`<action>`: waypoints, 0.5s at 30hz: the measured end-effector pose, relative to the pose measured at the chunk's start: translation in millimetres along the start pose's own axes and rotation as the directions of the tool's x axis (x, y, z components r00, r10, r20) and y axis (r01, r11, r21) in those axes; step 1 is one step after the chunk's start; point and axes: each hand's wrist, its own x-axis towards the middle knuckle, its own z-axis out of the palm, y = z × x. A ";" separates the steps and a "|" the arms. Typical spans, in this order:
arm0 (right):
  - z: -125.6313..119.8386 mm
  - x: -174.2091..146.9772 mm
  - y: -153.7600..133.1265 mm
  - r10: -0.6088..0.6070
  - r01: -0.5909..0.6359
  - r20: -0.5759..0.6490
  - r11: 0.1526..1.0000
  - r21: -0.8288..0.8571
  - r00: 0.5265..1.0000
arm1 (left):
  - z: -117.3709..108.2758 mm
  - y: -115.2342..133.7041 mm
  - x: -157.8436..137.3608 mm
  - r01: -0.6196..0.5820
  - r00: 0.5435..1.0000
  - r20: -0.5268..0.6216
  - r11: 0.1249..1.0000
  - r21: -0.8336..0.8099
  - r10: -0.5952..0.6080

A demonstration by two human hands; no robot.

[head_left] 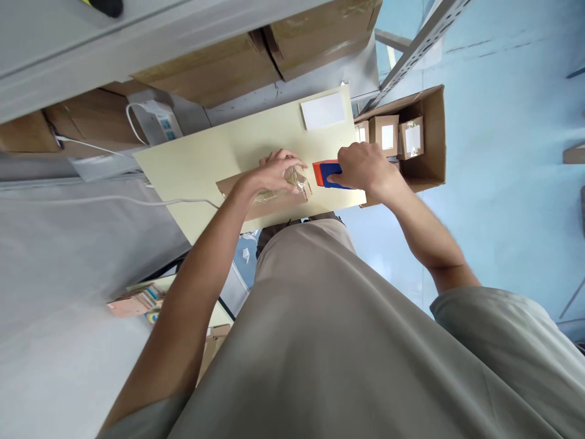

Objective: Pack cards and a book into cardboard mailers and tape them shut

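Note:
A long cardboard box (pixel 269 206) lies on the pale yellow table, with shiny clear tape along its top and bunched at its right end. My left hand (pixel 272 174) rests over the box, thumb and fingers spanning its width near the taped end. Just right of the box, my right hand (pixel 365 166) is wrapped round a blue-and-orange tape dispenser (pixel 325 174). The dispenser's orange end points toward the box, with a small gap between them. Part of the dispenser is hidden under my fingers.
A white paper (pixel 323 111) lies at the table's (pixel 201 158) back right. Beyond the right edge stands an open carton (pixel 434 140) holding small labelled boxes. A metal shelf with large cartons (pixel 219 70) runs behind. A power strip (pixel 162 119) and a white cable (pixel 114 199) are at left.

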 end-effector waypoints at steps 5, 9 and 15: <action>19.2 26.9 -10.1 0.036 -0.036 0.033 0.999 -0.004 0.999 | 6.8 -9.8 5.1 0.009 1.000 -0.028 0.999 0.033 -0.008; 26.5 41.0 -23.2 -0.004 0.003 0.039 1.000 0.006 0.999 | 7.6 -13.1 7.0 0.011 1.000 -0.001 0.999 0.038 -0.011; 30.8 47.0 -25.4 -0.031 0.032 0.015 0.998 -0.045 0.999 | 2.4 -4.4 7.5 0.011 1.000 0.006 1.000 0.014 -0.011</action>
